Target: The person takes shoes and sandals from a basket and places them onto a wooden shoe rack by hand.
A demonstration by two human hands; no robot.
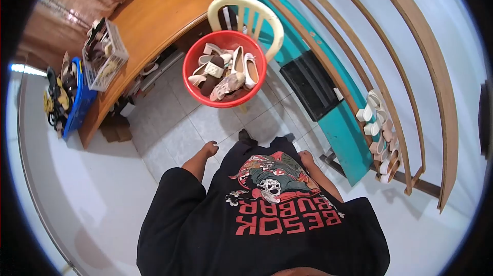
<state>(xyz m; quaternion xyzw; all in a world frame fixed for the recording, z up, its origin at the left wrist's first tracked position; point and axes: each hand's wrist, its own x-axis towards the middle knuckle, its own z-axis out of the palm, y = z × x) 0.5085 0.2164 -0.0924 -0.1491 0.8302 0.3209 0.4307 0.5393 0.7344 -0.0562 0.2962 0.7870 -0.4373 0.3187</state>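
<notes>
The red basin (225, 104) sits just short of twelve o'clock in the view, in front of the cream chair's backrest (279, 29), whose seat it hides. It holds a loose pile of shoes (228, 87): pale flats, a patterned one, a brown-and-white one.

From the basin, the left hand (209, 148) is near six o'clock, well apart from it, fingers loosely curled around nothing. The right hand (306, 159) is toward half past four, beside the shirt; I cannot tell how its fingers stand.

At nine, a white crate (121, 52) of shoes rests on the wooden desk (154, 6); between eight and nine, a blue tub (84, 98) holds more. Toward four, pale shoes (380, 131) line a wooden rack (408, 91).
</notes>
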